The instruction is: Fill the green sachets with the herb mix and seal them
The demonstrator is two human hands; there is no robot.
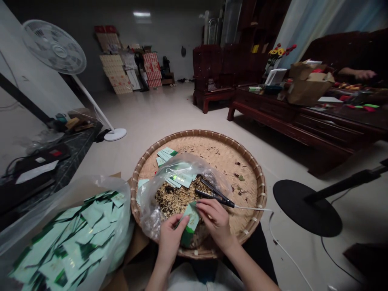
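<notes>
Between my two hands is a small green packet (192, 218), tilted over the front of a round woven bamboo tray (198, 253). My left hand (170, 234) pinches its left edge, and my right hand (216, 222) pinches its upper right corner. Just beyond them, a clear plastic bag (151, 210) lies opened on the tray with a loose mix of pale grains and dark bits (174, 200) in it. A black hair straightener (216, 196) with a white cord rests on the mix, close to my right hand. Several light green packets (183, 180) lie on the bag's far side.
At left, a large plastic bag (121, 184) is full of green packets (75, 238). A white fan (115, 134) stands behind it. To the right are a black stand base (307, 208) and a dark wooden table (273, 107). Another person's hand (363, 74) shows beyond the table.
</notes>
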